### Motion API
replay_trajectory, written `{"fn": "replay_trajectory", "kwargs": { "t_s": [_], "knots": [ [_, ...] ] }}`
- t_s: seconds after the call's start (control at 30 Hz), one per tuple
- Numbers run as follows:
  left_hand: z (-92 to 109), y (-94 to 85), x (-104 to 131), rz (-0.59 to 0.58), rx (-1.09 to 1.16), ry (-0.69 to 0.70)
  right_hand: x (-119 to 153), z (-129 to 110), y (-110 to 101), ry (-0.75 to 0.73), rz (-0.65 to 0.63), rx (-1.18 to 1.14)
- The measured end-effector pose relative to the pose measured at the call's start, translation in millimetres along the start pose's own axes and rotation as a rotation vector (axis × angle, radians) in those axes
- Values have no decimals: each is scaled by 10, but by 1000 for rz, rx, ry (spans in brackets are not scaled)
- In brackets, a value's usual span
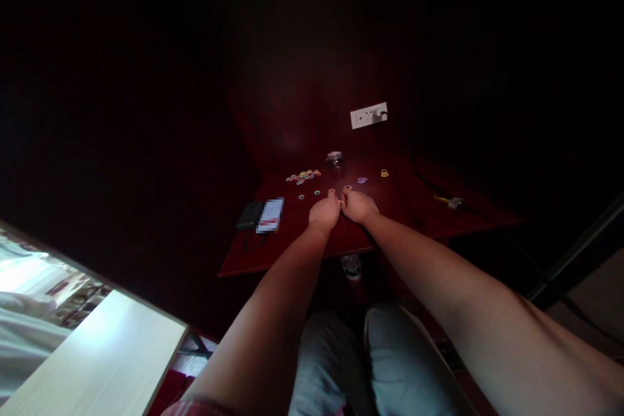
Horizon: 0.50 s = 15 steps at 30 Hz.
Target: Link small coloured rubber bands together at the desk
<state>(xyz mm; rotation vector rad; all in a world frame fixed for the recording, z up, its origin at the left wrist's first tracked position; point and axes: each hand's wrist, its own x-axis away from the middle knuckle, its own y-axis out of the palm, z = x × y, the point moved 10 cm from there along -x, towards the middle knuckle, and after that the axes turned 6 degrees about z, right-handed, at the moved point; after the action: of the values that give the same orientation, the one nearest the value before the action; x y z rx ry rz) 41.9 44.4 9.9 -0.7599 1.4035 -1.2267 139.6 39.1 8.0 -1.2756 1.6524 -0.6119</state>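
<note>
My left hand [325,209] and my right hand [359,206] meet over the red-brown desk, fingers pinched together. Between the fingertips shows a small pale hair tie [340,202], partly hidden. Just beyond the hands lie a pink hair tie [348,188] and a purple group of hair ties [361,180]. Farther right sit yellow hair ties [385,173]. On the left are a single green hair tie [317,193] and a pale one [301,197]. Behind those spreads a mixed-colour heap of hair ties [303,177].
A clear jar [335,158] stands at the back of the desk [409,208]. At the left edge are a dark case [249,215] and a blurred phone-like rectangle [270,215]. A wall socket [369,116] holds a plug. A cable with a connector [455,203] crosses the right side.
</note>
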Motion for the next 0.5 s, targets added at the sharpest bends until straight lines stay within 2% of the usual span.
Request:
{"fn": "replay_trajectory", "kwargs": {
  "t_s": [0.23, 0.5],
  "knots": [
    [-22, -137, 19, 152, 236, 59, -57, 40, -29, -55, 76, -129],
    [-57, -151, 22, 178, 294, 38, -62, -3, -70, -115, 124, -270]
  ]
}}
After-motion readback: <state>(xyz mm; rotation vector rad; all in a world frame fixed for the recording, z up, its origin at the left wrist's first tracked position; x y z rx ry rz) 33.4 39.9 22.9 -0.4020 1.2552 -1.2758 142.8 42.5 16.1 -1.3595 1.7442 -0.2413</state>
